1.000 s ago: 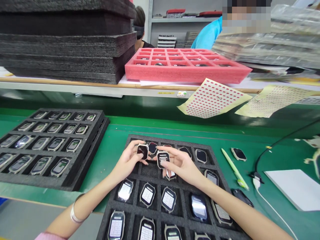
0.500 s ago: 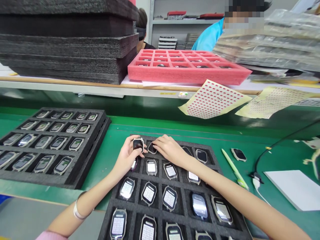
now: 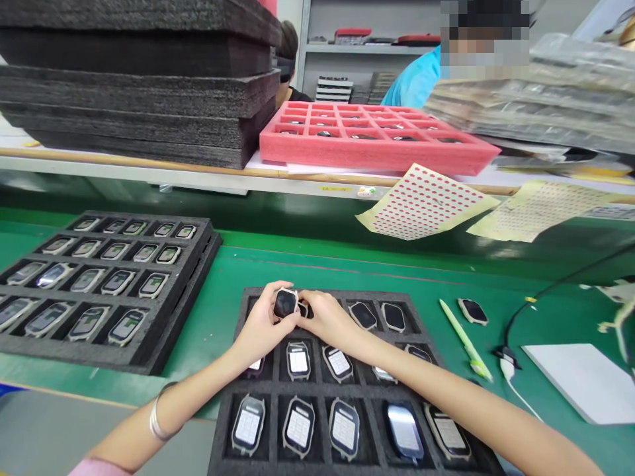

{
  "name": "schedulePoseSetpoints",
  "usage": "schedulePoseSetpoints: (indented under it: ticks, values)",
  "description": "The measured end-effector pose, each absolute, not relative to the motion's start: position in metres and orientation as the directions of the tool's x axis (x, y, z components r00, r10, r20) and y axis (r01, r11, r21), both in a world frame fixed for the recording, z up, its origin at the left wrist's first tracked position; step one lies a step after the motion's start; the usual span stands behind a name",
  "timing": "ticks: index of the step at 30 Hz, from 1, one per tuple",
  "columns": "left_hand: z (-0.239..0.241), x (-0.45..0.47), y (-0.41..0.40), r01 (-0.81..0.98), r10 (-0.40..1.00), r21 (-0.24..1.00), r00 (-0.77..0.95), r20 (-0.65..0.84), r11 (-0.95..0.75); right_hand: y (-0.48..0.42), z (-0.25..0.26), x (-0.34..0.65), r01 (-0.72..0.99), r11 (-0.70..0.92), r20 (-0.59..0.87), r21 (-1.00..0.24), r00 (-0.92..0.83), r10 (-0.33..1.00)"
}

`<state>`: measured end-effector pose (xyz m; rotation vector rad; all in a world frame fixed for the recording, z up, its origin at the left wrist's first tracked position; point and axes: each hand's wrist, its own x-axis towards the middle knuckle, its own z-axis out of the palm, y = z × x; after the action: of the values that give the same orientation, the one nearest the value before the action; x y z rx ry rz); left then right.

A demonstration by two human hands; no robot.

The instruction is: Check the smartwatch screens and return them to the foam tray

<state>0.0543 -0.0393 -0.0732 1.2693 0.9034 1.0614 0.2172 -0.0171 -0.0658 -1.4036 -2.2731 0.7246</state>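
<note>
My left hand [image 3: 260, 328] grips a dark-faced smartwatch body [image 3: 285, 303] by its edges, above the top-left corner of a black foam tray [image 3: 233, 390]. My right hand [image 3: 325, 318] rests fingers-down right beside it, its fingertips closed over another dark watch body [image 3: 303, 309] in the top row. The tray's cells hold several watch bodies, some with lit white screens [image 3: 299, 426], some dark [image 3: 364, 315].
A second black foam tray [image 3: 191, 268] of watches lies at the left. A green pen [image 3: 465, 340], a loose watch body [image 3: 473, 311], a cable [image 3: 526, 396] and a white pad [image 3: 590, 382] lie at the right. The shelf behind carries a pink tray [image 3: 377, 155], black foam sheets [image 3: 143, 86] and sticker sheets [image 3: 421, 201]. A person in blue [image 3: 414, 82] works behind.
My right hand set a lit watch down in the tray, then moved to the top row beside my left hand. My left hand kept its dark watch throughout.
</note>
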Motion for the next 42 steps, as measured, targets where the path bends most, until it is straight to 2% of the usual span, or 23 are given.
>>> schedulePoseSetpoints:
  ticks: [5,7,9,12,16,19,22,27,35,39,42]
  values:
    - [-0.074,0.051,-0.039,-0.023,0.963,0.998,0.259,0.069,-0.065,-0.015,-0.054,0.224,0.559,0.359,0.106,-0.748,-0.434,0.895]
    - [-0.073,0.05,-0.039,0.016,0.963,0.997,0.26,0.074,-0.081,-0.012,-0.046,0.231,0.448,0.357,0.147,-0.82,-0.438,0.887]
    - [-0.069,0.049,-0.04,0.067,0.956,0.993,0.284,0.074,-0.097,-0.011,-0.04,0.238,0.259,0.28,0.155,-0.925,-0.414,0.897]
    - [-0.065,0.049,-0.044,0.124,0.947,0.985,0.314,0.075,-0.119,-0.015,-0.037,0.246,0.052,0.059,0.037,-0.997,-0.352,0.935]
    - [-0.066,0.05,-0.047,0.139,0.952,0.979,0.287,0.102,-0.147,-0.021,-0.039,0.255,0.015,-0.074,-0.076,-0.997,-0.3,0.951]
    - [-0.069,0.051,-0.046,0.132,0.958,0.98,0.267,0.108,-0.147,-0.023,-0.037,0.259,-0.105,-0.145,-0.101,-0.984,-0.343,0.934]
    - [-0.07,0.051,-0.045,0.12,0.96,0.985,0.265,0.091,-0.127,-0.025,-0.034,0.259,-0.196,-0.173,-0.091,-0.965,-0.368,0.925]
    - [-0.071,0.051,-0.044,0.066,0.966,0.994,0.247,0.069,-0.088,-0.031,-0.031,0.259,-0.196,-0.173,-0.077,-0.965,-0.418,0.905]
    - [-0.071,0.048,-0.041,0.029,0.965,0.998,0.258,0.046,-0.055,-0.032,-0.036,0.265,-0.332,-0.301,-0.043,-0.894,-0.606,0.795]
    - [-0.071,0.048,-0.041,0.019,0.958,0.999,0.285,0.025,-0.032,-0.032,-0.038,0.264,-0.35,-0.318,-0.04,-0.881,-0.616,0.787]
    - [-0.07,0.047,-0.041,0.058,0.948,0.995,0.313,0.06,-0.082,-0.034,-0.036,0.262,-0.331,-0.306,-0.046,-0.893,-0.609,0.792]
